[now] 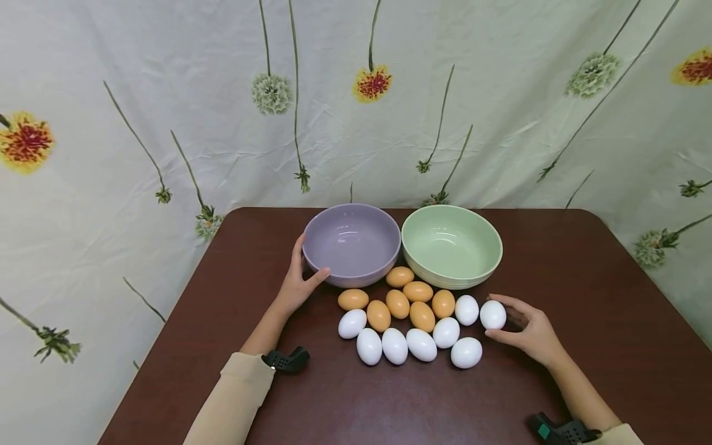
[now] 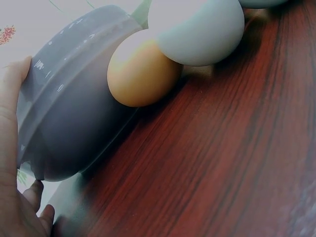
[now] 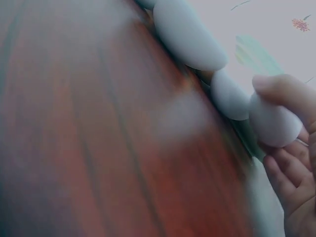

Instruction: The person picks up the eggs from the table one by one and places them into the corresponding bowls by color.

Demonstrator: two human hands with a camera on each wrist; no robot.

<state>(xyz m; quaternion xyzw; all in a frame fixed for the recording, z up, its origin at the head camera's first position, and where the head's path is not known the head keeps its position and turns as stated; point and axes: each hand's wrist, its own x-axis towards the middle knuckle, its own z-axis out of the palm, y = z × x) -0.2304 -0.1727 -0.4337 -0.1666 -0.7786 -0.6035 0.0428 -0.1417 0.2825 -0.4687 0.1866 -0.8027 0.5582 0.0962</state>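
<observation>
While the left hand is holding the purple bowl, its thumb resting on the near side and its fingers bending round the left side, the right hand is pinching a white egg between thumb and fingers. That egg is showing at the right end of the group, just beside another white egg; the views are leaving unclear whether it is touching the bench. The purple bowl is standing upright toward the far edge of the bench, with the green bowl standing just beside it on the right. Seven brown eggs are lying in a loose cluster in front of the bowls, the farthest one lying near where the two rims are meeting. The remaining white eggs are lying along the near and right sides of the brown ones. At each wrist a dark device is showing beside the cuff of a beige sleeve. Behind the bench, a pale cloth is hanging, displaying printed flowers on long stems.
</observation>
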